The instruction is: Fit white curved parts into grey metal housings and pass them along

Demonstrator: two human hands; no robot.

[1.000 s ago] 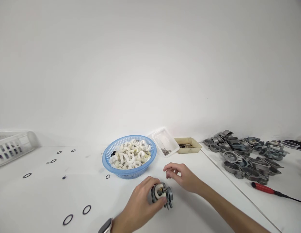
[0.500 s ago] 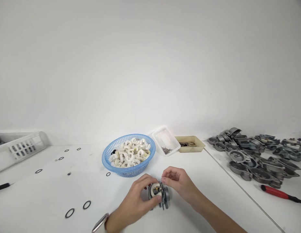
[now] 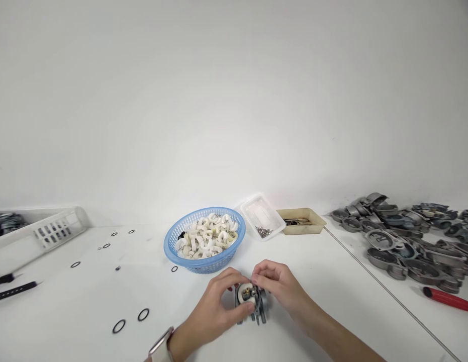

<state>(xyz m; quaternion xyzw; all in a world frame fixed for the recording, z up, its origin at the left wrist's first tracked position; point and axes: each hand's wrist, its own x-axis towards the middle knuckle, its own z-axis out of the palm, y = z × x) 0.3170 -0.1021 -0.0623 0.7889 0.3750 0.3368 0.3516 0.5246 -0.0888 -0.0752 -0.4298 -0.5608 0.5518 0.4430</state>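
Note:
My left hand (image 3: 222, 301) grips a grey metal carburetor (image 3: 262, 304) from the left, thumb in front and fingers behind. A white ring-shaped float (image 3: 241, 291) lies in its upward-facing opening, around small brass parts. At the carburetor's upper right edge, my right hand (image 3: 277, 281) has thumb and index finger pinched together; whatever lies between the tips is too small to make out. Behind the hands, a blue basket (image 3: 203, 264) holds many white floats (image 3: 208, 236).
Rear centre: a tilted clear tray (image 3: 258, 213) with metal pins (image 3: 264, 232) and a beige tray (image 3: 303, 228). Carburetor bowls (image 3: 418, 251) are heaped right, near a red-handled tool (image 3: 448, 298). Left are black rings (image 3: 119, 326), dark-handled tools (image 3: 15, 290) and a white basket (image 3: 60, 229).
The view has swung slightly left, so the surroundings sit further right in the picture. Both hands keep nearly the same pose at the carburetor.

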